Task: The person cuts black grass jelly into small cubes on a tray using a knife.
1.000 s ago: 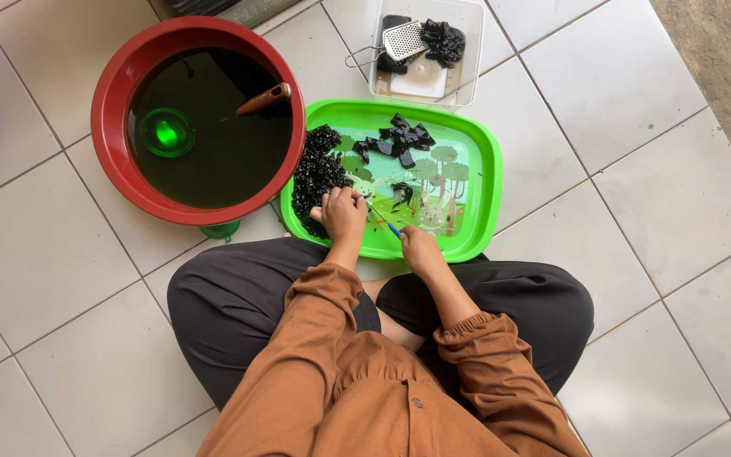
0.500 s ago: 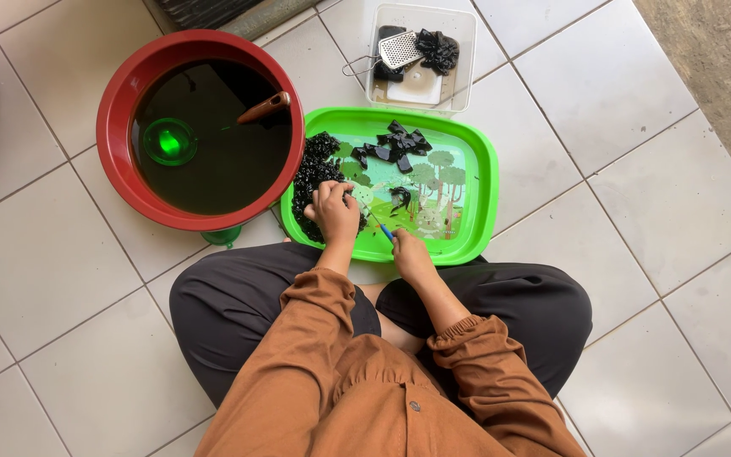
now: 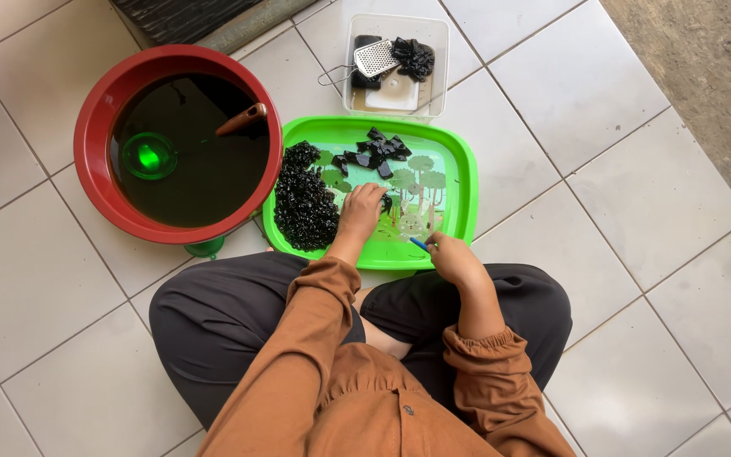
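Since the earlier frame the right hand (image 3: 454, 258) has drawn back to the near rim of the green tray (image 3: 458, 169), fingers closed on a blue tool (image 3: 419, 244) pointing up-left. The left hand (image 3: 364, 207) lies flat, fingers together, beside the black pile (image 3: 302, 203). The red basin (image 3: 95, 127) holds dark liquid; open floor lies to the right.

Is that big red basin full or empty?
Largely full: the red basin holds dark liquid close to its rim, with a green cup and a brown handle in it.

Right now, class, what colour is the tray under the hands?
Bright green tray, with a printed tree picture; head view.
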